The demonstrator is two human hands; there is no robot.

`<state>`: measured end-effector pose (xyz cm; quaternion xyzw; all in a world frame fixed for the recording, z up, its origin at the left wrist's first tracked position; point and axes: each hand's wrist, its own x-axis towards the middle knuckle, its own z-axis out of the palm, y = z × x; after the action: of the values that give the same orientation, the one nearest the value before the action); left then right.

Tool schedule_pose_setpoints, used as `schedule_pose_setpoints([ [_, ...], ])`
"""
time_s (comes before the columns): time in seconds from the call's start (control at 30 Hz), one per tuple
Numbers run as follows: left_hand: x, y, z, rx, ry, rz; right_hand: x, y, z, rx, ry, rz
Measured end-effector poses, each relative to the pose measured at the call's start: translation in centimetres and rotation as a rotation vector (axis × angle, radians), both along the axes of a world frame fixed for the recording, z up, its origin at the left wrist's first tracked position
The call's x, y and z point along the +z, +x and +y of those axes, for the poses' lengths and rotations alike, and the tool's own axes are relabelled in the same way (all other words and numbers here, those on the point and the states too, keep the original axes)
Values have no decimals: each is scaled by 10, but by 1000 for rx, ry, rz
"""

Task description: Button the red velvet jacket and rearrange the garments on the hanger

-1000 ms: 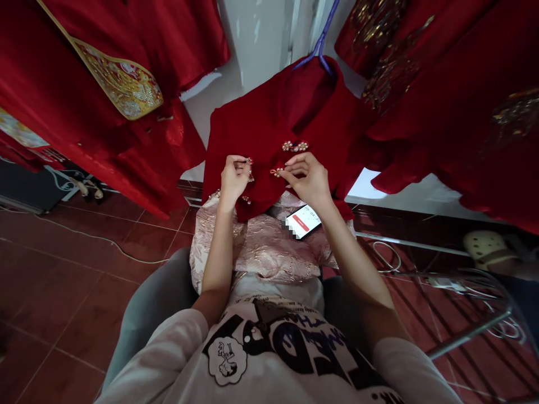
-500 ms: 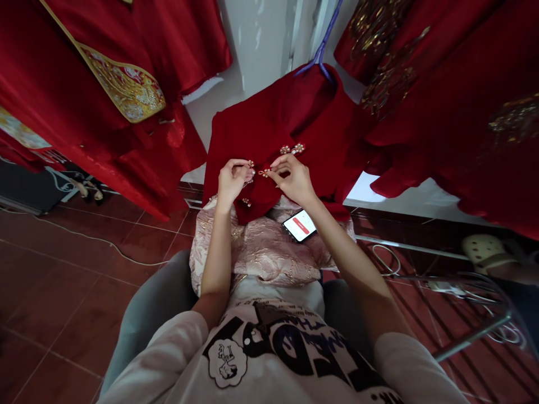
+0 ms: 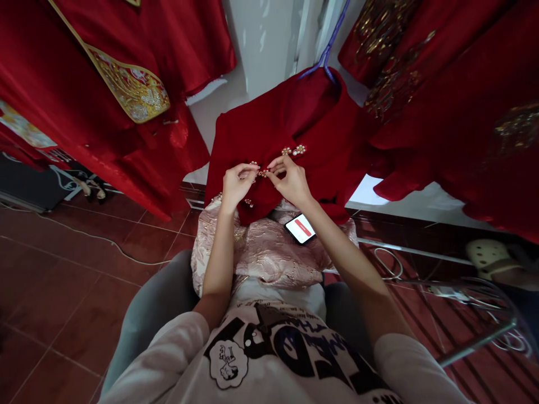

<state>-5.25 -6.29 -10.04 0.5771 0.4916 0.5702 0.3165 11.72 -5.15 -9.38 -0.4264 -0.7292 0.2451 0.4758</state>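
Observation:
A dark red velvet jacket [image 3: 261, 126] hangs on a purple hanger [image 3: 326, 53] in front of me. My left hand [image 3: 234, 184] pinches one side of a beaded clasp [image 3: 260, 170] on the jacket's front. My right hand [image 3: 289, 179] pinches the other side, fingertips almost touching the left hand's. A fastened beaded clasp [image 3: 293, 150] sits just above my right hand, and another bead clasp [image 3: 248, 202] shows below the left hand.
A phone [image 3: 300, 228] with a lit screen lies on pink brocade fabric [image 3: 265, 252] on my lap. Red embroidered garments [image 3: 105, 84] hang left, and more [image 3: 455, 101] right. A white cable [image 3: 84, 238] runs over the tiled floor, a metal rack [image 3: 475, 297] stands right.
My hands have drawn together, bringing the two halves of the clasp from apart to meeting. The jacket shifted slightly with them.

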Motion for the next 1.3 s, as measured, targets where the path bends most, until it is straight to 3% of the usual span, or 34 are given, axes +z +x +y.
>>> schedule_pose_setpoints([
  [0.23,4,1,-6,-21,29,56,1,-3,-2,-24,41,-4],
  [0.5,12,7,-16,59,131,275,1,-7,-8,-55,98,-44],
  [0.9,4,8,-10,66,177,201,1,-11,-9,-99,114,-70],
  [1.03,3,3,-7,19,182,223,3,-5,-11,-49,106,-75],
  [1.17,-17,-2,-9,34,165,210,1,22,-19,30,48,-123],
  [1.3,-58,9,-32,175,188,309,-6,58,-28,-31,-84,-225],
])
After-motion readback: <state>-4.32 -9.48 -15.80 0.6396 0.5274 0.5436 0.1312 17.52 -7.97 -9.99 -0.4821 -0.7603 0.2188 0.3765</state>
